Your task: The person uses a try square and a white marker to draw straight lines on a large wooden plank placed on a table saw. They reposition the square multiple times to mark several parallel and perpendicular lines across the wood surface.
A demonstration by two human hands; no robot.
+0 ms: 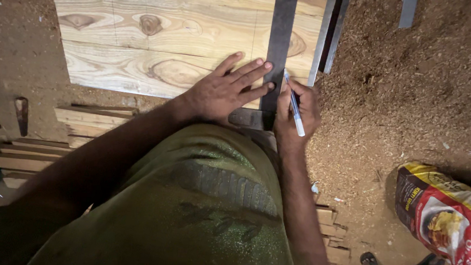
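A pale knotty wooden board [158, 33] lies flat in front of me. A dark metal square [281, 33] rests across its right part, its short leg at the board's near edge. My left hand [225, 88] lies flat with spread fingers on the board, fingertips pressing the square. My right hand [298, 107] holds a blue and white pen [294, 105], its tip touching the board beside the square's right edge.
A grey metal bar [328, 32] lies along the board's right side. Sawdust [425, 76] covers the ground to the right. A printed red and yellow sack [457, 223] lies lower right. Stacked wood strips [84, 121] and hand tools [18, 114] sit at left.
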